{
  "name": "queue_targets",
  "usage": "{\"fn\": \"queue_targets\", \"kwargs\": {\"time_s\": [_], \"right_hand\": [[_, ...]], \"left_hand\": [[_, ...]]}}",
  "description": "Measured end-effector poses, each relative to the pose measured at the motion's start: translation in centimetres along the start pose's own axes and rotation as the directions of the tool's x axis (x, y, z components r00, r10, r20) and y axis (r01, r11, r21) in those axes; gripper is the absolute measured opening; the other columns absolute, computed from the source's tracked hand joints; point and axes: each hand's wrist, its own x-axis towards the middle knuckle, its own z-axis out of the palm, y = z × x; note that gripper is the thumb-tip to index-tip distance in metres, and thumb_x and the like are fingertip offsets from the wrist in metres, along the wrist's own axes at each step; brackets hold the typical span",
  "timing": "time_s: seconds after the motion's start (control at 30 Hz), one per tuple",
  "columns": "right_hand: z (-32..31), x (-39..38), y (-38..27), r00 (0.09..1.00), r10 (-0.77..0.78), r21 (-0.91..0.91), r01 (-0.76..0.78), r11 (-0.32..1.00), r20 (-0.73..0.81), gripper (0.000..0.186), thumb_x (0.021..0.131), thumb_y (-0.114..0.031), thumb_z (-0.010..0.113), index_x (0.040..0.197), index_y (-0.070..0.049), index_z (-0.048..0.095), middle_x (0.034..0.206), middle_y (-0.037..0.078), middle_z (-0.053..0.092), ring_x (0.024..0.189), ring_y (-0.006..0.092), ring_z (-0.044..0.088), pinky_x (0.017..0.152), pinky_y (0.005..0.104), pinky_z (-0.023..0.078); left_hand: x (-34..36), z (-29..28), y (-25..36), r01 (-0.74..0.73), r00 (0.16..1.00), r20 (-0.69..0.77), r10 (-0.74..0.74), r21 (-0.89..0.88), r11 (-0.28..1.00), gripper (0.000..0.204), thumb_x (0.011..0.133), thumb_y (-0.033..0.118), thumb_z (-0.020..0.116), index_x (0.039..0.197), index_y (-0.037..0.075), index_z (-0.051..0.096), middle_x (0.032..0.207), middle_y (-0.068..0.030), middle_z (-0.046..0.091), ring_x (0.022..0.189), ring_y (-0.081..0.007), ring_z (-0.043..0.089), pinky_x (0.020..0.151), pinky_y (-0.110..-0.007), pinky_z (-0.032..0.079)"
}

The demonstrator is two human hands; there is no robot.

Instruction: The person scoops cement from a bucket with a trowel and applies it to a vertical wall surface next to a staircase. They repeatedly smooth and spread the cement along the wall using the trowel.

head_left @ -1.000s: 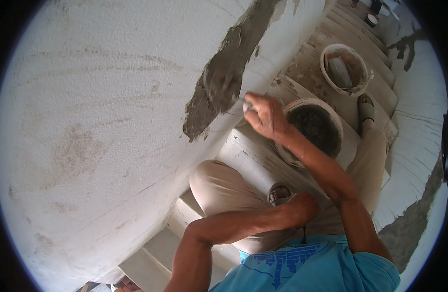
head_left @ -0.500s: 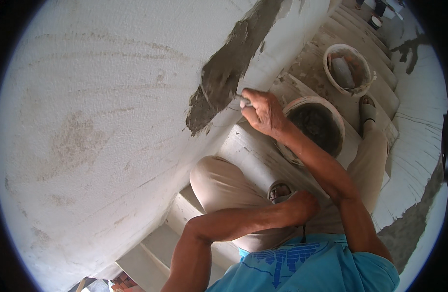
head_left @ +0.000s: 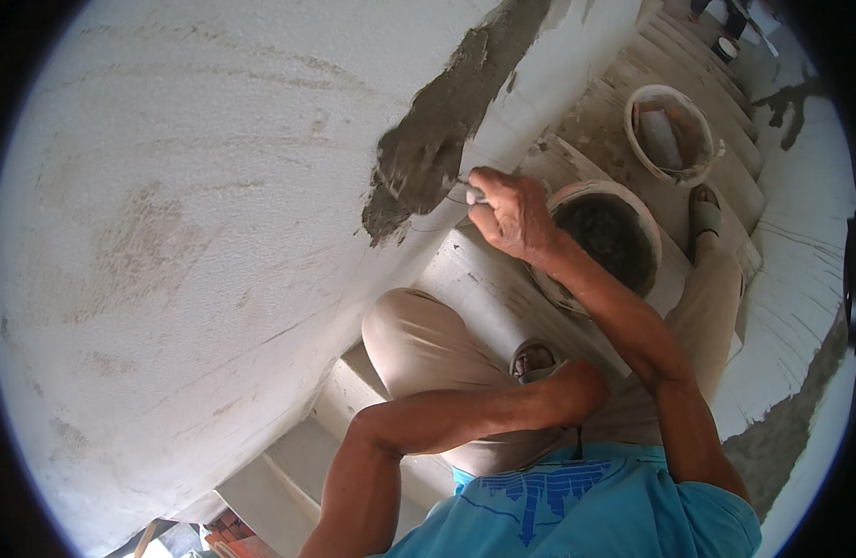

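Note:
My right hand [head_left: 514,212] is closed around the pale handle of a trowel [head_left: 475,196]. The trowel's blade lies against a strip of wet grey mortar [head_left: 447,112] on the white wall [head_left: 233,232] and is hard to tell from it. Beneath my right forearm stands a round bucket [head_left: 653,244] with dark grey mortar [head_left: 603,232] inside. Bent in at the wrist over my lap, my left hand [head_left: 581,391] looks like a fist. Its fingers are mostly hidden, and a small dark strip shows just below it; whether it is held, I cannot tell.
Concrete stairs [head_left: 465,288] run beneath me along the wall. A second bucket [head_left: 709,167] with a grey piece inside stands farther up, by my right foot [head_left: 704,209]. More grey patches mark the right wall [head_left: 791,270]. At the top right, another person's legs [head_left: 735,19] show.
My right hand and the trowel have shifted slightly to the right relative to the mortar's lower end. The view has tilted a little; my left hand stays over my lap.

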Motion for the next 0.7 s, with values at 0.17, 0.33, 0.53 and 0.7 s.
{"fn": "queue_targets", "kwargs": {"time_s": [0.17, 0.33, 0.53, 0.7], "right_hand": [[1.0, -2.6, 0.1, 0.981, -0.039, -0.072, 0.053, 0.996, 0.19, 0.014, 0.077, -0.005, 0.057, 0.09, 0.0, 0.056, 0.078, 0.02, 0.061, 0.07, 0.0396, 0.062, 0.059, 0.0454, 0.048], [0.6, -3.4, 1.3, 0.976, -0.074, 0.03, 0.07, 0.997, 0.207, 0.015, 0.076, -0.007, 0.058, 0.089, 0.0, 0.055, 0.076, 0.02, 0.06, 0.065, 0.0384, 0.062, 0.059, 0.046, 0.048], [-1.3, -1.0, 2.1, 0.994, 0.105, 0.249, -0.094, 0.964, -0.031, 0.01, 0.078, -0.006, 0.056, 0.085, 0.002, 0.054, 0.064, 0.018, 0.054, 0.055, 0.0294, 0.054, 0.057, 0.0384, 0.045], [-2.0, 1.8, 3.1, 0.948, 0.28, 0.453, -0.186, 0.872, -0.15, 0.009, 0.078, -0.005, 0.054, 0.079, 0.003, 0.053, 0.061, 0.008, 0.049, 0.058, 0.011, 0.042, 0.054, 0.0311, 0.04]], "left_hand": [[-0.1, 0.1, -0.1, -0.015, 1.0, -0.008, 0.014, -0.021, 1.0, 0.013, 0.074, 0.006, 0.07, 0.085, 0.006, 0.076, 0.092, -0.0145, 0.074, 0.09, -0.0289, 0.073, 0.076, -0.04, 0.058], [-0.4, 0.8, -0.4, -0.06, 0.992, -0.109, 0.057, -0.027, 0.998, 0.012, 0.076, 0.004, 0.066, 0.083, 0.003, 0.076, 0.09, -0.0171, 0.074, 0.089, -0.0311, 0.073, 0.074, -0.042, 0.059], [-0.6, 1.3, -0.7, -0.09, 0.963, -0.257, 0.079, -0.033, 0.995, 0.01, 0.074, 0.005, 0.068, 0.08, 0.002, 0.074, 0.088, -0.0175, 0.073, 0.088, -0.0322, 0.072, 0.074, -0.042, 0.059], [-0.2, 0.4, -0.8, -0.072, 0.995, -0.073, 0.069, -0.045, 0.996, 0.011, 0.071, 0.007, 0.071, 0.08, 0.001, 0.074, 0.087, -0.0185, 0.072, 0.087, -0.0332, 0.072, 0.072, -0.043, 0.059]]}}
